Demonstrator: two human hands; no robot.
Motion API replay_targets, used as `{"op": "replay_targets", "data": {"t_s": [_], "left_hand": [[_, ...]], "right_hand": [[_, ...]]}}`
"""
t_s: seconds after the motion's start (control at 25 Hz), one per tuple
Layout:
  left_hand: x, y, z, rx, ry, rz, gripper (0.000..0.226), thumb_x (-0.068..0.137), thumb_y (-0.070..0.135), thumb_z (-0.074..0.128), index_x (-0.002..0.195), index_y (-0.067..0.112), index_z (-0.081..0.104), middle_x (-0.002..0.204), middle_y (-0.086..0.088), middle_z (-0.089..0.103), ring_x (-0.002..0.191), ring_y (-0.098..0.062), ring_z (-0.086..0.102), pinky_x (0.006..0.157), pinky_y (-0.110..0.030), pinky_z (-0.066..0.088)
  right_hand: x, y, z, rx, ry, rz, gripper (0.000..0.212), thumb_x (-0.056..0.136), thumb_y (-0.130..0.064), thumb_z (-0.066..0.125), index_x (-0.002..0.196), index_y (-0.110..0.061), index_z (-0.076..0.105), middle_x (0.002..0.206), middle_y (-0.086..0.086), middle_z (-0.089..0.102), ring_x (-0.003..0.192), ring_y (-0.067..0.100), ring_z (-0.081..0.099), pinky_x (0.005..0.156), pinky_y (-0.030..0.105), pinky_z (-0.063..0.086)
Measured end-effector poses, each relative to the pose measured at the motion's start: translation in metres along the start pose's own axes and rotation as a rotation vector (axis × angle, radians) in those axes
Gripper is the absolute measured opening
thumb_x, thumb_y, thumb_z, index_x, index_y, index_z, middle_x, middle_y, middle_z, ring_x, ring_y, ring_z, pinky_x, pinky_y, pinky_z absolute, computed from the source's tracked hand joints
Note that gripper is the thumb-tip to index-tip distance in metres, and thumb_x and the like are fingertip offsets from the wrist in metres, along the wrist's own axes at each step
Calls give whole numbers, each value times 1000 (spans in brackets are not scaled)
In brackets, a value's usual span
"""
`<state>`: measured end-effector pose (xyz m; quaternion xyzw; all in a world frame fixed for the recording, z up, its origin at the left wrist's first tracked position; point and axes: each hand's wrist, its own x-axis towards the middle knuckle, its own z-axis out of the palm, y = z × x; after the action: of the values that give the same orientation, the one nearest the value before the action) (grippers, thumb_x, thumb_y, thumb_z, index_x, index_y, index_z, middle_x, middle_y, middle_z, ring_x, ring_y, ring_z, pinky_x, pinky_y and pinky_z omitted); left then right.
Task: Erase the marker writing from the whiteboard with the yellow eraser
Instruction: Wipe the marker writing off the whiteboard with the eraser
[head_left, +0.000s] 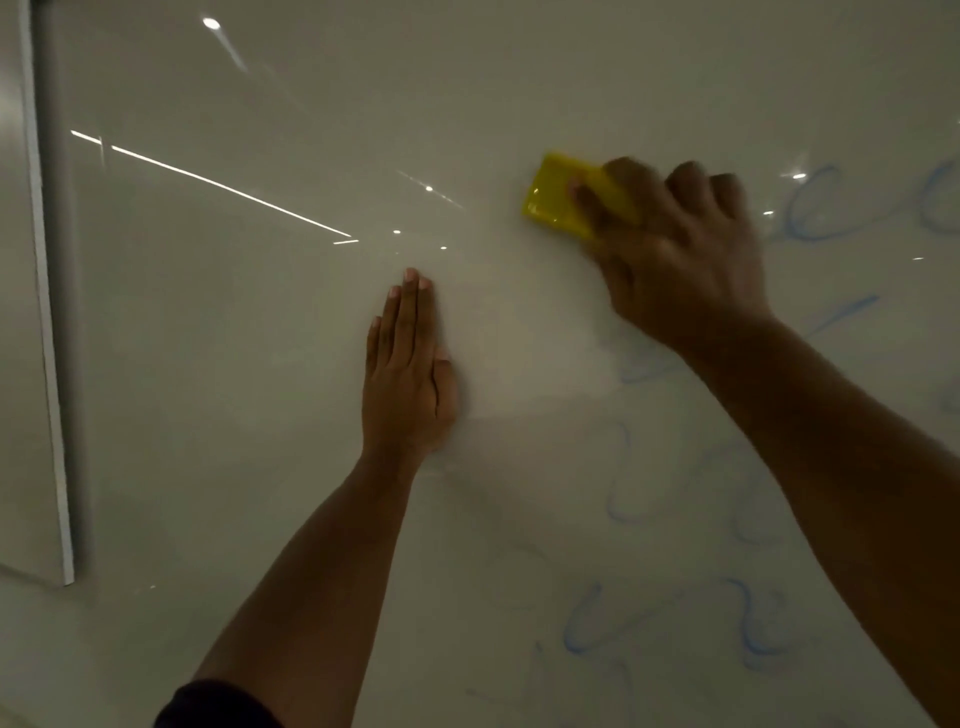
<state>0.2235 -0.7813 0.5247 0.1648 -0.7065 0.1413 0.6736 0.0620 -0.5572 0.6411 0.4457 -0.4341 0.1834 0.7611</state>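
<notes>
Yellow eraser (558, 197) juts left from right hand's (685, 260) grip.

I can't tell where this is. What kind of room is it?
Probably a classroom or office, though little shows. A big glossy whiteboard fills the view, with blue marker writing on it and ceiling lights mirrored in it. The right hand holds a yellow eraser.

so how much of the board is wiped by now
Partly done. The whiteboard looks clean on its left part. The right hand holds the yellow eraser against the board; the left hand rests flat on it. Blue writing remains at right, with fainter strokes lower down.
</notes>
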Motion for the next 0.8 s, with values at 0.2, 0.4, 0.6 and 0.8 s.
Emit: {"op": "replay_targets", "data": {"t_s": [0.2, 0.4, 0.6, 0.8], "left_hand": [[6, 21, 8, 20, 35, -72, 65, 109, 32, 26, 165, -1, 23, 174, -19, 20, 162, -33, 18, 131, -51, 19], [21, 45, 12, 1, 14, -36, 65, 109, 31, 27, 166, 0, 20, 175, -17, 17, 163, -33, 15, 132, -48, 17], [37, 83, 17, 22, 28, -6, 65, 107, 32, 26, 167, 5, 23, 175, -12, 18, 163, -29, 16, 132, -46, 11], [37, 89, 19, 58, 57, -45, 65, 108, 33, 26, 167, 7, 24, 176, -10, 20, 163, -27, 18, 131, -46, 13]], "right_hand": [[-23, -15, -7, 21, -97, -261, 43, 101, -23, 59, 144, -20, 59, 140, 17, 60, 93, 38, 59, 79, 44, 39], [-20, 12, -22, -41, -40, 217, 42, 102, -30, 57, 144, -24, 58, 138, 15, 60, 94, 39, 56, 76, 44, 36], [-25, 43, -35, -70, -35, 234, 41, 105, -34, 55, 145, -25, 57, 130, 16, 62, 91, 39, 56, 74, 45, 39], [-38, 50, -38, -40, -97, -109, 39, 107, -34, 54, 144, -24, 59, 132, 15, 63, 88, 37, 54, 74, 45, 37]]}}
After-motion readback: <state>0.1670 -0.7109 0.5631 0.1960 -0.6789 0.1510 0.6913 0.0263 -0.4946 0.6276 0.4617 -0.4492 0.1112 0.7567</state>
